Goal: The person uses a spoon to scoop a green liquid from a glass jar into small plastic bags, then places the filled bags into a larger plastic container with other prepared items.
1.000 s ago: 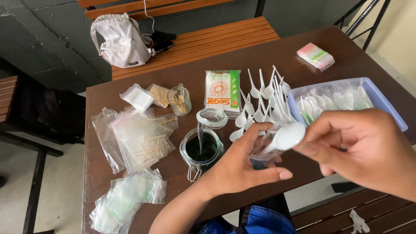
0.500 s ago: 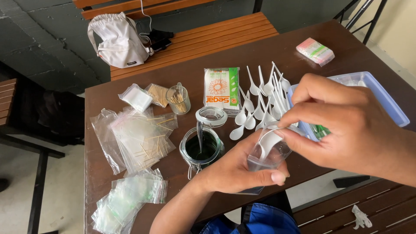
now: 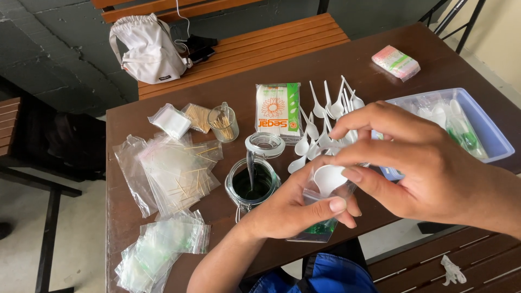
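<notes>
Glossy white plastic spoon (image 3: 329, 178); clear crinkled plastic bag (image 3: 320, 211); matt wooden table (image 3: 347, 65).

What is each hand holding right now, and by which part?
Left hand grips small clear bag at its open top; right hand fingers pinch white plastic spoon by its bowl.

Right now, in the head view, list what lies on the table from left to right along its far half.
Small white packet → bag of toothpicks → clear cup of toothpicks → green-and-white packet → white plastic spoons → pink packet
</notes>
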